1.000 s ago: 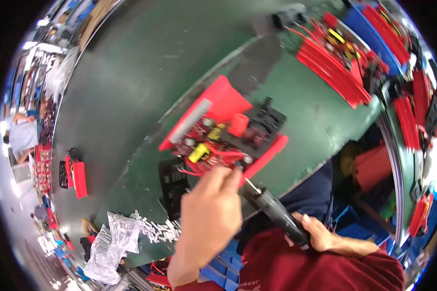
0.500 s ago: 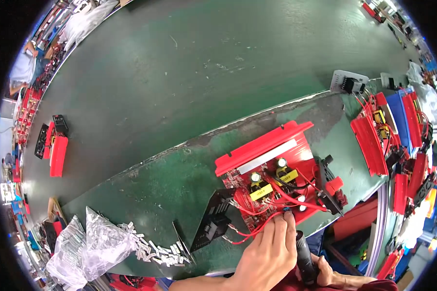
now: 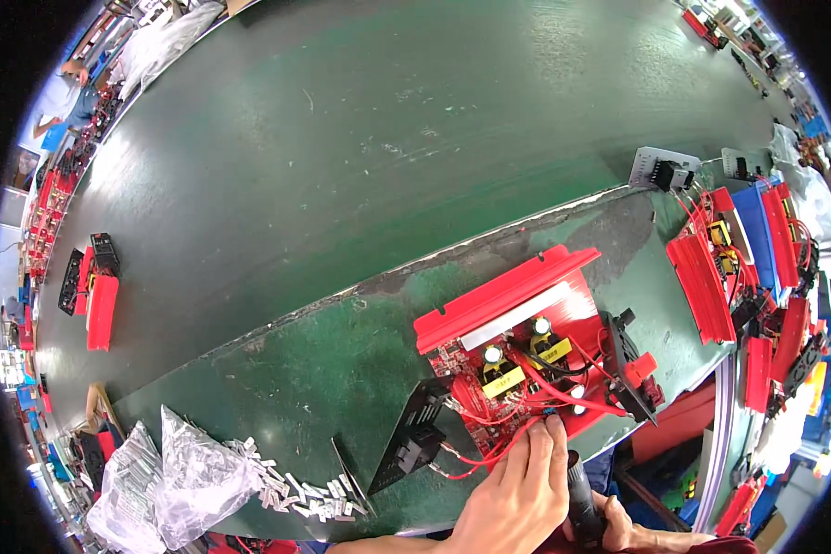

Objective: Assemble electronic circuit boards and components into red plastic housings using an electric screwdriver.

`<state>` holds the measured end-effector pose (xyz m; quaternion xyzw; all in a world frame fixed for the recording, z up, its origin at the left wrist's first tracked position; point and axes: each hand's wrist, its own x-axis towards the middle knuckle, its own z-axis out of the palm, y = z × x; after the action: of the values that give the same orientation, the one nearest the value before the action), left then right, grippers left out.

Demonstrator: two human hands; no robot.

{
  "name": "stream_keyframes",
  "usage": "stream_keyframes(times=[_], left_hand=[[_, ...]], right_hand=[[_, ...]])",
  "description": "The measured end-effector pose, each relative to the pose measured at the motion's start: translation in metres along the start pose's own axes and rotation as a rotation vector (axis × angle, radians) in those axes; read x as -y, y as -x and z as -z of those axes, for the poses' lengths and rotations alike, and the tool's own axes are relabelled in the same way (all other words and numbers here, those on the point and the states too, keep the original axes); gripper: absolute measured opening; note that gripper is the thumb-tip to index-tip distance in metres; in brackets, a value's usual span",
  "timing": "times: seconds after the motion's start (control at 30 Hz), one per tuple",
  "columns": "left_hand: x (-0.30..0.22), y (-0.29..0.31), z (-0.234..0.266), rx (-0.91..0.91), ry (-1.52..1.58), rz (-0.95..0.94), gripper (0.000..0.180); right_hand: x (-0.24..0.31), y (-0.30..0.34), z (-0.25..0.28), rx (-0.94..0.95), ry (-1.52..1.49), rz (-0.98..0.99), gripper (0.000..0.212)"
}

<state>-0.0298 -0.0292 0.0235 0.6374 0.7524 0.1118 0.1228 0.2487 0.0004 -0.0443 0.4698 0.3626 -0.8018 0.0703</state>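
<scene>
A red metal casing [image 3: 489,308] lies on the green bench, its circuit board [image 3: 475,406] facing up with yellow-labelled transformers [image 3: 503,382] and red wires. Over its near edge, my left hand [image 3: 517,489] has its fingers pressed together beside a small blue part; whatever they pinch is hidden. My right hand [image 3: 618,524] is closed around a black cylindrical tool [image 3: 581,499], shaped like an electric screwdriver, just right of my left hand. Wires tie the board to a black vented end panel [image 3: 411,434] on the left. A black fan panel [image 3: 629,365] stands on the right.
Metal tweezers [image 3: 349,471], loose small silvery pieces [image 3: 314,494] and clear plastic bags [image 3: 198,471] lie at left. More red units stand at right [image 3: 701,286] and far left [image 3: 101,309]. A raised seam [image 3: 355,291] crosses the green bench [image 3: 341,166]. Someone sits at far left.
The whole scene sits slightly lower in view, as my head has shifted a little. Both hands keep nearly the same places at the casing's near edge, the black tool still in my right hand.
</scene>
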Motion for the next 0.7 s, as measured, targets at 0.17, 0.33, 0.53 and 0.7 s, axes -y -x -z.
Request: stream_keyframes(times=[0.17,0.33,0.53,0.7], left_hand=[[0.000,0.000,0.001,0.015,0.060,0.006,0.049],[0.002,-0.001,0.001,0.028,0.050,-0.015,0.049],[0.002,-0.003,0.000,0.029,0.034,-0.018,0.049],[0.004,-0.006,0.004,0.039,0.010,-0.054,0.049]], right_hand=[[0.009,0.001,-0.003,0.049,-0.001,-0.010,0.101],[0.003,0.000,-0.001,0.015,0.013,0.010,0.098],[0.022,0.001,-0.006,-0.013,0.179,0.047,0.087],[0.039,0.004,-0.010,-0.063,0.236,0.071,0.082]])
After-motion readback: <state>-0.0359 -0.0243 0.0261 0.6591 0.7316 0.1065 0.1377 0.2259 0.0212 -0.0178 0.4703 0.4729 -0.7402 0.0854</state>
